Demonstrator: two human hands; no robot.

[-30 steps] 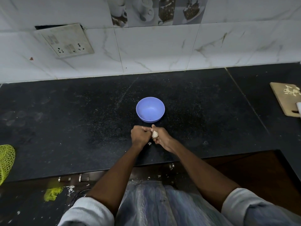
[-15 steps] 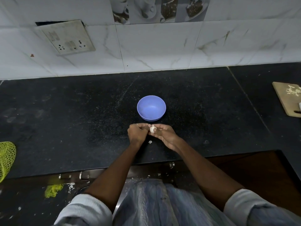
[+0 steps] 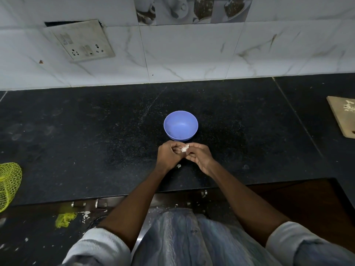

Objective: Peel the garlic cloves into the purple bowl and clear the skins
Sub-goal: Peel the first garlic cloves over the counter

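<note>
Garlic clove [image 3: 185, 148], part-skinned, pinched between fingertips of left hand [image 3: 169, 156] and right hand [image 3: 199, 156].

Both sets of fingers curled narrow round it; purple bowl [image 3: 180, 125] just beyond fingertips, seemingly empty; skin scrap [image 3: 178, 166] below knuckles. Advice: steady with left, strip skin with right thumbnail, release clove over bowl.

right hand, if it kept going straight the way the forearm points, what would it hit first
Probably the left hand: the right hand points up-left, both pinching the garlic clove between them. The purple bowl lies just beyond, though depth is unclear.
</note>
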